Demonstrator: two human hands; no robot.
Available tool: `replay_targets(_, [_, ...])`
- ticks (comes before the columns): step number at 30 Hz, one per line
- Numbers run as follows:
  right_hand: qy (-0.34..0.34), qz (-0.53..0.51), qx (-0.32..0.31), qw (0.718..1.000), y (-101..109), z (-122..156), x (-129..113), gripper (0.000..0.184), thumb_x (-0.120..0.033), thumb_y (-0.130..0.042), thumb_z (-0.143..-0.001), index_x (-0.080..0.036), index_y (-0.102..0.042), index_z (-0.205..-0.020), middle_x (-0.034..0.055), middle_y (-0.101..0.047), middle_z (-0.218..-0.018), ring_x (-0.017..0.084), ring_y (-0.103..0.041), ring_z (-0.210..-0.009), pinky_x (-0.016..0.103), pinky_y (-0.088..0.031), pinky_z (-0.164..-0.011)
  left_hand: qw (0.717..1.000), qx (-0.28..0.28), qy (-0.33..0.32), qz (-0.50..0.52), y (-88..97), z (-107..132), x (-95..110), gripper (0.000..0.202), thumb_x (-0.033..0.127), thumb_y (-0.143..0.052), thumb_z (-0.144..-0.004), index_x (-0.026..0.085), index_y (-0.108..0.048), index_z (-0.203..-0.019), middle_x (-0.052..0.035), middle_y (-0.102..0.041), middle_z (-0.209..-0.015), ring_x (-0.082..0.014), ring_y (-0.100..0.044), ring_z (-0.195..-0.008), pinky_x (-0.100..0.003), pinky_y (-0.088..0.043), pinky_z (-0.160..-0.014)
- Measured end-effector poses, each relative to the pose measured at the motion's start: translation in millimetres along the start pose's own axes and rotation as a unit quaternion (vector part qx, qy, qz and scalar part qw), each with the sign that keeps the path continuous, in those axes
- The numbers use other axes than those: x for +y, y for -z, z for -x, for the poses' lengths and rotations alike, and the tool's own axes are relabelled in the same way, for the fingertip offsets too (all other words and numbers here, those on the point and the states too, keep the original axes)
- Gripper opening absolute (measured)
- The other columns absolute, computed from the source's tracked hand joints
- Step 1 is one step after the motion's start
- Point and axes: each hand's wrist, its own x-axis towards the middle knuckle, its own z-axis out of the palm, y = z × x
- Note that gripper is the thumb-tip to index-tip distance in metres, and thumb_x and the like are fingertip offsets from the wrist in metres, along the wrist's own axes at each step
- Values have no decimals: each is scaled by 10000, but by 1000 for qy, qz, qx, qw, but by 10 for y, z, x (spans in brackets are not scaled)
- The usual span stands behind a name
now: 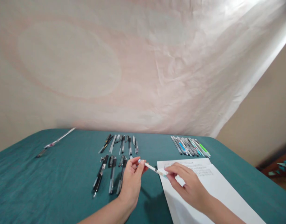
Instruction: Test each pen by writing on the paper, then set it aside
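Observation:
Between my two hands a slim white pen point(154, 169) is held up at a slant above the table. My left hand point(133, 177) pinches its upper end, which has a bluish tip. Fingers of my right hand point(188, 183) close on the lower end, where a pale teal part shows. Under my right hand lies a white sheet of paper point(223, 193) with faint lines of writing near its top. Left of my left hand, dark and clear pens point(112, 175) lie in a row with their caps, some partly hidden by that hand.
Behind them is another row of pens and caps point(122, 144). A bundle of pens point(189, 146) lies at the back right, some with blue or green parts. A long thin stick-like item point(56, 141) lies far left on the green cloth point(52, 186). A pale sheet point(133, 62) hangs behind the table.

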Motion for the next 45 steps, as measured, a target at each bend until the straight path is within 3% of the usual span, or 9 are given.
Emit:
replay_targets(8, [-82,61,-97,990,-18,6,92,113,-219,-530,-836,-207,-642,-838,21,-608,-719,147,-564,-657,253,-440,-605,994,-28,-57,-93,-15,43,42,282,326,-622,-780,173,-480,-969,-30,-612,-848,-151,-591,-800,-300,-462,-775])
replay_targets(14, [-141,110,-108,978,-31,-31,330,170,-249,-495,-846,-204,-652,-799,18,-628,-719,151,-579,-654,251,-427,-615,992,-83,-65,-74,-36,87,-27,399,273,-594,-803,201,-386,-1136,-84,-502,-1159,-175,-517,-1056,-336,-378,-946])
replay_targets(18, [-273,220,-128,928,-6,-223,768,201,-253,-489,-831,-193,-674,-777,26,-670,-743,154,-612,-689,230,-405,-627,984,-130,-56,-112,-32,175,-92,376,271,-584,-809,202,-414,-1137,-97,-457,-1211,-193,-492,-1093,-334,-385,-940])
replay_targets(22, [-343,288,-118,886,-38,-407,1219,220,-230,-495,-815,-137,-680,-740,123,-685,-781,232,-636,-784,270,-401,-644,966,-180,-66,-171,-32,272,-72,296,247,-545,-833,207,-465,-1115,-87,-513,-1126,-200,-496,-1070,-328,-413,-896])
replay_targets(26, [-393,328,-118,851,-106,-481,1468,212,-216,-497,-813,-98,-672,-790,194,-673,-868,279,-636,-838,302,-414,-662,948,-211,-97,-219,-32,324,-18,246,196,-503,-846,216,-486,-1090,-79,-513,-1107,-196,-507,-1038,-321,-432,-863])
replay_targets(38, [-431,354,-126,821,-101,-423,1624,223,-252,-479,-841,-101,-605,-947,185,-649,-933,259,-618,-912,312,-414,-738,929,-222,-127,-268,-21,331,-16,284,73,-457,-802,195,-497,-1054,-86,-517,-1069,-196,-528,-978,-302,-451,-796])
replay_targets(45, [-417,355,-117,829,-61,-422,1475,233,-294,-482,-839,-106,-589,-926,196,-637,-913,297,-618,-879,362,-408,-712,900,-255,-155,-318,-27,365,35,323,9,-417,-770,184,-469,-1037,-67,-508,-1055,-166,-515,-966,-272,-445,-794])
